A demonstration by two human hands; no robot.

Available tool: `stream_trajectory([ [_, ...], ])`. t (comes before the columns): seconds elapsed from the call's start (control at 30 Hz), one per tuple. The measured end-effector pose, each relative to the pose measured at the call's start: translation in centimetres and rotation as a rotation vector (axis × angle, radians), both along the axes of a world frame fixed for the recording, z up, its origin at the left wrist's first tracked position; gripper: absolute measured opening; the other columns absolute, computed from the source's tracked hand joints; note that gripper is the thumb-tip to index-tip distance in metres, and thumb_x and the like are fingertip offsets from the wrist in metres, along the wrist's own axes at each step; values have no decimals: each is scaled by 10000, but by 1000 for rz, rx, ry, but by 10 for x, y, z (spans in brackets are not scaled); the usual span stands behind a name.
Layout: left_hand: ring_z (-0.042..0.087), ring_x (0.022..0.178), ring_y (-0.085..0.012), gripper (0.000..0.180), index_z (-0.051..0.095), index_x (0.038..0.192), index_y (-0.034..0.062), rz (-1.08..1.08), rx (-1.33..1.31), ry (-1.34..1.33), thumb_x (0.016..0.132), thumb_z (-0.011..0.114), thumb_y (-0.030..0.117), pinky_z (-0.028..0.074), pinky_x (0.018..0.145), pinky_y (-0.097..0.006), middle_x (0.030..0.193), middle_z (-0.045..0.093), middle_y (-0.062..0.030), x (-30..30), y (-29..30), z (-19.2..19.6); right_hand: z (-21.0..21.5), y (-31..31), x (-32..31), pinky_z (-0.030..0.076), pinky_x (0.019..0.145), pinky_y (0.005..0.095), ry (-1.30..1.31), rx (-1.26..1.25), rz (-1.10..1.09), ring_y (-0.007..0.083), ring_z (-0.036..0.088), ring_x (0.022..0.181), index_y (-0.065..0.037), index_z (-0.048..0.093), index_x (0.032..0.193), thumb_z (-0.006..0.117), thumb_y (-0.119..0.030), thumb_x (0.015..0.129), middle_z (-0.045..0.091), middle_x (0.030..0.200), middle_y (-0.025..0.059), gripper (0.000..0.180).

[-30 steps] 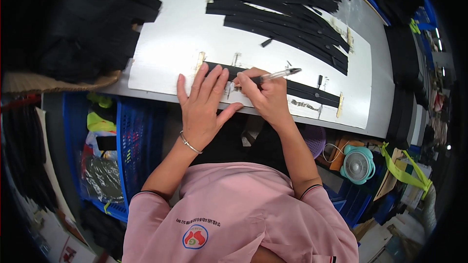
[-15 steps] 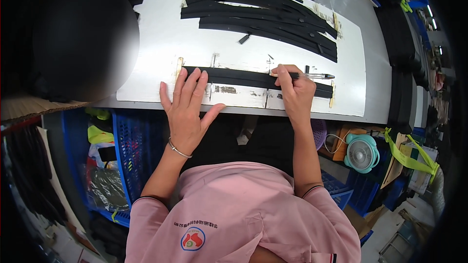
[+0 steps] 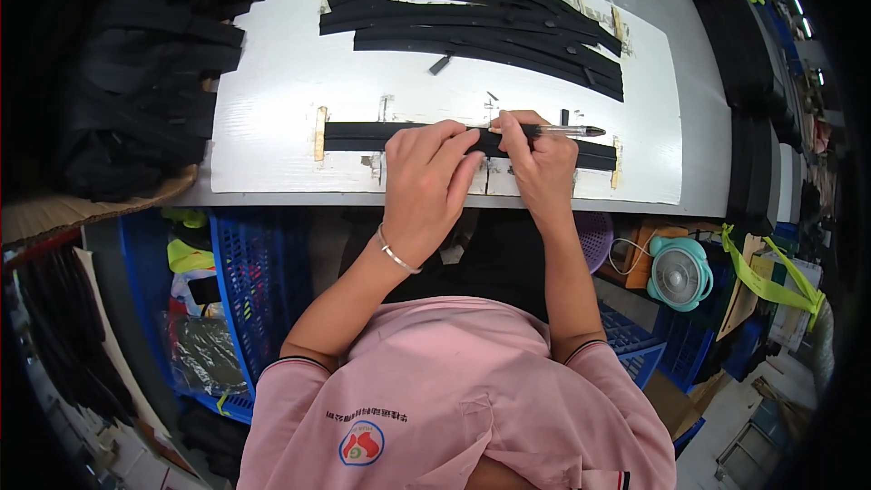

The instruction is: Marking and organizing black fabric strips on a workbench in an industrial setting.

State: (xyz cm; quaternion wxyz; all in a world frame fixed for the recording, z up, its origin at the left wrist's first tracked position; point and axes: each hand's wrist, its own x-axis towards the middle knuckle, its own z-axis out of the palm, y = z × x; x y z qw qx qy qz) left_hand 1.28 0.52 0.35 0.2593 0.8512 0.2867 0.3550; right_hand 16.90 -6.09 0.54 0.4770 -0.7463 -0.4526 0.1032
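Observation:
A long black zipper (image 3: 358, 134) lies flat across the white board (image 3: 272, 141), between two strips of yellowed tape. My left hand (image 3: 426, 168) rests over the zipper's middle, fingers bent, with thumb and fingertips drawn together on it. Close to its right, my right hand (image 3: 543, 159) is closed around a pen (image 3: 572, 131). The pen's clear end points right and its tip end points left, by the zipper's upper edge. Dark marks show on the board above and below the zipper.
Several black zippers (image 3: 481, 32) lie in a loose pile at the board's far side. A small black piece (image 3: 440, 64) sits below them. A heap of black strips (image 3: 150, 82) is at left, black stacks (image 3: 739, 54) at right. Below are a blue crate (image 3: 263, 281) and turquoise fan (image 3: 679, 274).
My left hand has slid right along the zipper, from its left end to beside my right hand, and its spread fingers have drawn together. A blurred dark round shape at left is gone.

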Motion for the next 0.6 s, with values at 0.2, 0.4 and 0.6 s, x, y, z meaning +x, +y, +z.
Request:
stream_trajectory([
  [0.2,615,943,-229,158,736,962,78,29,11,-14,814,778,44,422,854,-364,1001,674,-32,11,4,-5,4,-8,2,453,537,233,135,-17,31,63,601,586,30,755,928,651,-131,994,711,701,55,202],
  [0.4,603,935,-241,116,722,928,65,31,16,-19,821,766,52,417,864,-377,996,667,-40,12,4,-8,2,-8,4,448,501,326,97,-24,105,204,634,514,31,725,753,707,-150,917,689,650,96,246],
  [0.6,615,944,-230,128,731,919,74,21,18,-14,804,784,58,417,870,-369,990,675,-32,13,4,-8,-2,-11,10,478,526,261,-33,17,216,114,635,564,56,731,801,669,-72,935,718,688,82,195],
])
